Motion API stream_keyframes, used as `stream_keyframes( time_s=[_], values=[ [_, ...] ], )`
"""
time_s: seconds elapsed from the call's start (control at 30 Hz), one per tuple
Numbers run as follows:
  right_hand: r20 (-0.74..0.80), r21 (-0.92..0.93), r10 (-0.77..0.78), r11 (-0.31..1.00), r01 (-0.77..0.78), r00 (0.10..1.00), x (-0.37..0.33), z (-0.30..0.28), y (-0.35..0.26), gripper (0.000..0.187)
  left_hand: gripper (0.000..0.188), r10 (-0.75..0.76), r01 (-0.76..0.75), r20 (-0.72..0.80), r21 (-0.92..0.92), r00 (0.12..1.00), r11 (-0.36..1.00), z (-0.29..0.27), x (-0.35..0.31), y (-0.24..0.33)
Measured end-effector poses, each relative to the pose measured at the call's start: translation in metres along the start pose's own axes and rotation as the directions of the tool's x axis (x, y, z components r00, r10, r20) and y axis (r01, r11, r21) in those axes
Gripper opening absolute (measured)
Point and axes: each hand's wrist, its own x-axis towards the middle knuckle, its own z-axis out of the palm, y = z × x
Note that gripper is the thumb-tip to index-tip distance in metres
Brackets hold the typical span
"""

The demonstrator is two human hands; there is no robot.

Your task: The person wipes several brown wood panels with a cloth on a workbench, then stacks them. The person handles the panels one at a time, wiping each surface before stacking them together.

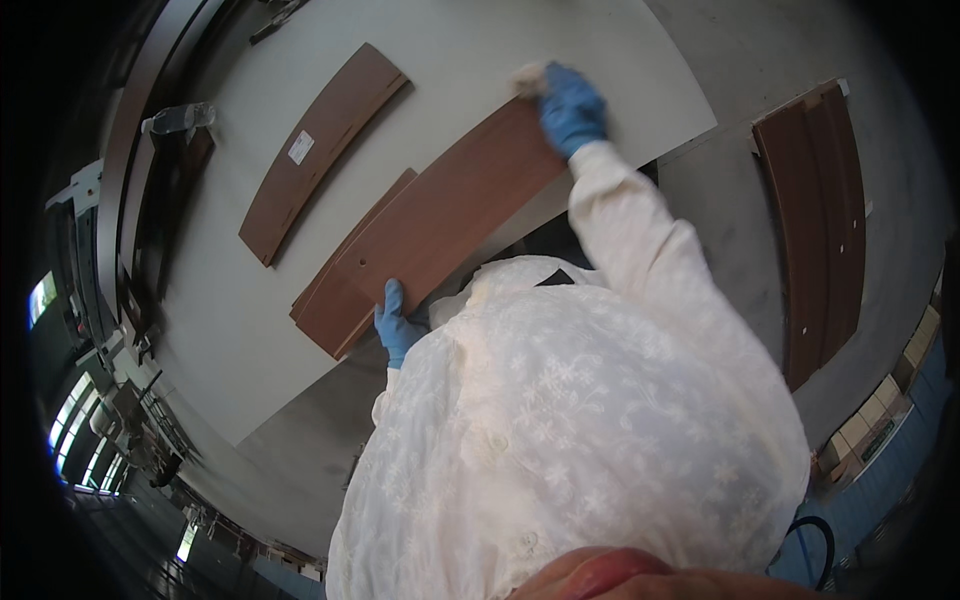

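Hands (572,110), two, touch one board (455,200), one wad (527,81).

Two gloved hands (397,325) (573,112), one cloth (527,80), one bottle (182,119) show.

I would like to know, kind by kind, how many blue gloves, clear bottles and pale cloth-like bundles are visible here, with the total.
Blue gloves: 2
Clear bottle: 1
Pale cloth-like bundle: 1
Total: 4

Smooth wood-grain board (448,212); matt tabletop (225,345); clear plastic bottle (182,118).
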Motion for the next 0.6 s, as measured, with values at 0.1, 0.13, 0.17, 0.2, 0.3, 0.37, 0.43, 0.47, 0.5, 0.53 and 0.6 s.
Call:
stream_keyframes(
  time_s=[0.1, 0.13, 0.17, 0.2, 0.3, 0.37, 0.43, 0.47, 0.5, 0.53, 0.6],
  values=[
    [-0.102, -0.036, -0.013, 0.999, 0.009, 0.995, 0.021, -0.001, 0.077, 0.034, 0.044, -0.041, 0.052, 0.132, -0.087, 0.99, 0.995, -0.008, 0.011, 0.005],
    [0.08, 0.267, 0.29, 0.916, -0.301, 0.954, 0.023, -0.003, 0.084, 0.037, 0.044, -0.054, 0.075, 0.177, -0.116, 0.983, 0.99, -0.014, 0.012, 0.011],
    [0.38, 0.455, 0.519, 0.616, -0.643, 0.766, 0.022, -0.009, 0.085, 0.042, 0.043, -0.036, 0.073, 0.234, -0.153, 0.972, 0.986, -0.022, 0.012, 0.017],
    [0.357, 0.501, 0.53, 0.586, -0.637, 0.769, 0.02, -0.016, 0.079, 0.044, 0.04, -0.071, 0.096, 0.15, -0.171, 0.986, 0.981, -0.027, 0.012, 0.021],
    [0.496, 0.549, 0.402, 0.541, -0.637, 0.77, 0.011, -0.045, 0.033, 0.044, 0.035, 0.06, -0.021, 0.194, -0.198, 0.979, 0.98, -0.053, 0.012, 0.032],
    [0.563, 0.535, 0.3, 0.578, -0.616, 0.77, 0.005, -0.054, 0.003, 0.04, 0.035, -0.003, 0.017, 0.106, -0.134, 0.994, 0.991, -0.08, 0.017, 0.037],
    [0.545, 0.568, 0.172, 0.644, -0.513, 0.821, -0.002, -0.045, -0.023, 0.037, 0.038, 0.014, -0.01, 0.042, -0.097, 0.999, 0.995, -0.11, 0.033, 0.039],
    [0.564, 0.482, 0.164, 0.73, -0.484, 0.809, -0.007, -0.037, -0.033, 0.038, 0.041, 0.037, -0.038, -0.013, -0.084, 0.999, 0.996, -0.125, 0.041, 0.037],
    [0.578, 0.457, 0.177, 0.739, -0.496, 0.797, -0.013, -0.027, -0.043, 0.039, 0.045, 0.071, -0.075, -0.054, -0.076, 0.996, 0.994, -0.142, 0.048, 0.035],
    [0.577, 0.453, 0.171, 0.747, -0.487, 0.798, -0.022, -0.015, -0.054, 0.041, 0.048, 0.125, -0.117, -0.1, 0.081, 0.987, 0.99, -0.158, 0.057, 0.035],
    [0.626, 0.393, 0.183, 0.765, -0.51, 0.758, -0.033, 0.003, -0.076, 0.05, 0.055, 0.234, -0.155, -0.176, 0.377, 0.956, 0.913, -0.188, 0.071, 0.036]
  ],
)
